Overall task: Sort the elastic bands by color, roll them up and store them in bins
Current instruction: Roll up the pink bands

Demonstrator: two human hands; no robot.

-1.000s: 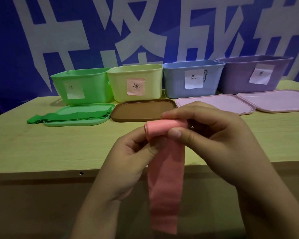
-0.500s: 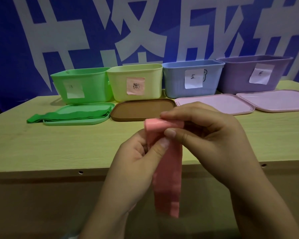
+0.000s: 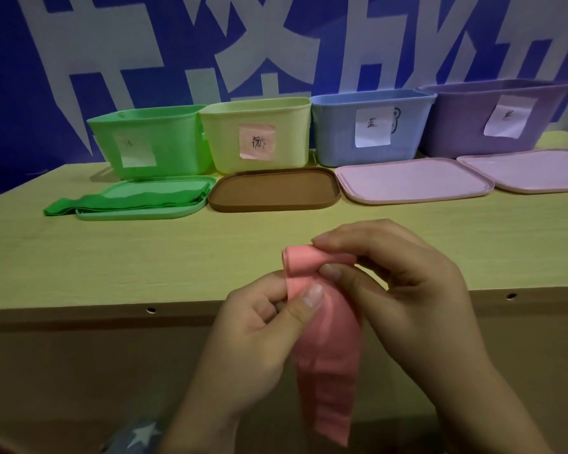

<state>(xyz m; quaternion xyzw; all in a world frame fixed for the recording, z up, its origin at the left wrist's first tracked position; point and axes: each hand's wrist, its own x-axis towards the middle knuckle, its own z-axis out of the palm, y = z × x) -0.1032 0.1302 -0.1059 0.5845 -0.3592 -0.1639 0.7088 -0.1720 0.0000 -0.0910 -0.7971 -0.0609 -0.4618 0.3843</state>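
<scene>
Your hands pinch a half-rolled pink band [image 3: 325,365].
Your right hand [image 3: 404,290] hides the soft roll's far end; your left hand [image 3: 259,339] grips the limp flat tail.

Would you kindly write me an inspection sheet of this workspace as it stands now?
Surface: pale wooden table, mostly bare at the front.
Job's things: pink band, partly rolled, tail hanging below the table edge; green bands lying flat across the green lid; green bin, yellow bin, blue bin and purple bin in a row, open and labelled.
Clutter: brown lid and two pink lids before the bins.
Grippers: left hand pinches the band; right hand grips the roll.
Cables: nothing seen.
Surroundings: blue banner with white characters.
</scene>
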